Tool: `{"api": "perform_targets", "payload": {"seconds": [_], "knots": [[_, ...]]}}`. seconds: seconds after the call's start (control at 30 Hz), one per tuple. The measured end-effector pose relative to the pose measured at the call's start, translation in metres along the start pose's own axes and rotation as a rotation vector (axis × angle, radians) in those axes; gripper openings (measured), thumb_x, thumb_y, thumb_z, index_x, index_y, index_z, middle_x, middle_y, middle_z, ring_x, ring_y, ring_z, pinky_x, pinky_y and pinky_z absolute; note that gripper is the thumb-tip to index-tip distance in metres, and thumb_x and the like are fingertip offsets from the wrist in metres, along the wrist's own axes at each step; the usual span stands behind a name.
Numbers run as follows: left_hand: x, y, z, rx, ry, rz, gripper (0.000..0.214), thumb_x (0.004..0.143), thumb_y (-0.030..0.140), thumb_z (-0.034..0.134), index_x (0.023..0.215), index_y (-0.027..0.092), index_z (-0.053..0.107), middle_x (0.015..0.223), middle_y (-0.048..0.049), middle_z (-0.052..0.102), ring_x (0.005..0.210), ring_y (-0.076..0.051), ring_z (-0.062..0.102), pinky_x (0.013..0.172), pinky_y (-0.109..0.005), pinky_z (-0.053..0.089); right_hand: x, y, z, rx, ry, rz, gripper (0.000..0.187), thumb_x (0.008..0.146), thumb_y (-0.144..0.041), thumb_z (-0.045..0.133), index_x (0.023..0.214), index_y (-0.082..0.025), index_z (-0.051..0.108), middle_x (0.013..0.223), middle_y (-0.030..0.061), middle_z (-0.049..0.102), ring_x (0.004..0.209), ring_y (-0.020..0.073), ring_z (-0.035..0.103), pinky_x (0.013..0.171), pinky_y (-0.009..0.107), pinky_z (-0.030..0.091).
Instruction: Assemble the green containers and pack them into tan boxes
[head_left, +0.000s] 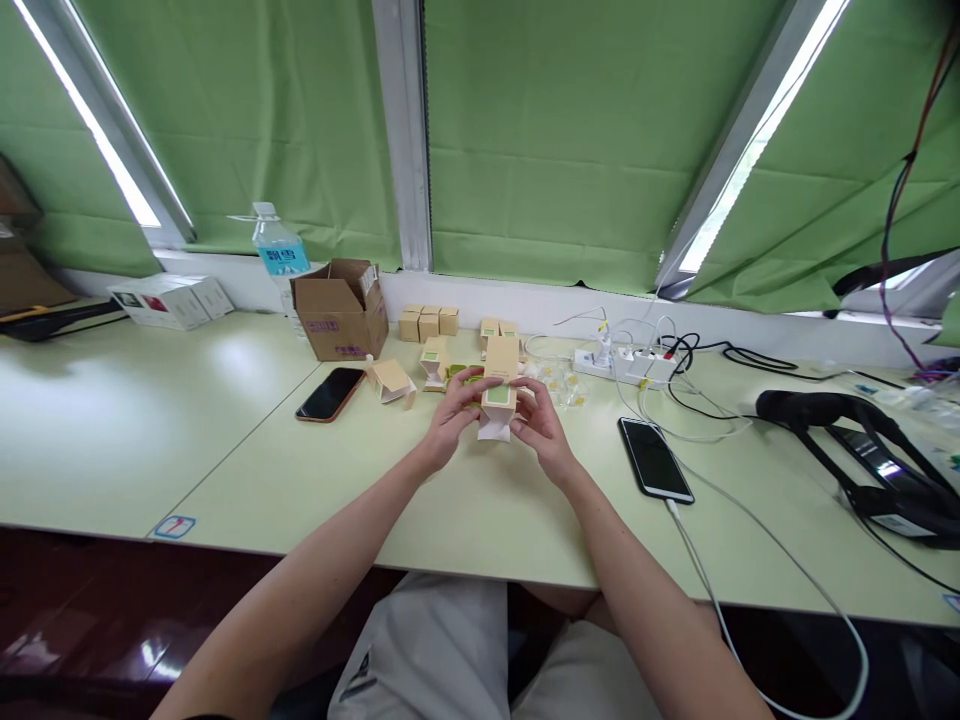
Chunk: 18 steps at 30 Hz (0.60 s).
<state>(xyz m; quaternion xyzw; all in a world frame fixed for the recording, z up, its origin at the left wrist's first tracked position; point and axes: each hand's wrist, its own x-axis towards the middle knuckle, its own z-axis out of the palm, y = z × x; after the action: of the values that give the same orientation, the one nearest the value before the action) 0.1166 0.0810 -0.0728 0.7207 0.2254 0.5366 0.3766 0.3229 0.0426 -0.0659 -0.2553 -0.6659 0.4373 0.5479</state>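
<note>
A small tan paper box (500, 370) stands between my two hands, with a green label on its face. One flap sticks up at its top, and a pale flap hangs from its lower end. My left hand (459, 408) grips its left side, and my right hand (541, 418) grips its right side. Behind my left hand stands another tan box (434, 362) with a green label, also with flaps out. Left of that lies an unfolded tan box (391, 381). Green pieces (456, 371) show partly behind my left fingers.
Several closed small boxes (429, 324) stand near the wall, beside an open brown carton (341, 310). Clear plastic packs (559, 382) lie to the right. A phone (330, 394) lies left, a charging phone (655, 460) right, near a power strip (626, 365) and a black headset (862, 460).
</note>
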Motion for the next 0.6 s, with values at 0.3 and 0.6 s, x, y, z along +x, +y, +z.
{"api": "perform_targets", "payload": {"seconds": [0.3,0.6], "knots": [[-0.004,0.001,0.01,0.075,0.044,-0.052,0.044,0.1,0.033,0.071,0.145,0.033,0.071,0.159,-0.013,0.043,0.117,-0.023,0.068,0.091,-0.036,0.065,-0.001,0.01,0.004,-0.076,0.086,0.026,0.053,0.096,-0.053,0.078,0.139,-0.038,0.049,0.135,0.007,0.072,0.109,0.0249,0.07,0.081,0.036,0.059],[-0.006,0.0,0.009,0.079,-0.002,-0.052,0.05,0.098,0.028,0.068,0.147,0.035,0.068,0.161,-0.0115,0.039,0.118,-0.023,0.064,0.094,-0.038,0.066,-0.001,0.021,0.005,-0.103,0.146,0.035,0.047,0.102,-0.055,0.072,0.138,-0.037,0.047,0.122,0.0063,0.071,0.107,0.0248,0.07,0.076,0.033,0.058]]}}
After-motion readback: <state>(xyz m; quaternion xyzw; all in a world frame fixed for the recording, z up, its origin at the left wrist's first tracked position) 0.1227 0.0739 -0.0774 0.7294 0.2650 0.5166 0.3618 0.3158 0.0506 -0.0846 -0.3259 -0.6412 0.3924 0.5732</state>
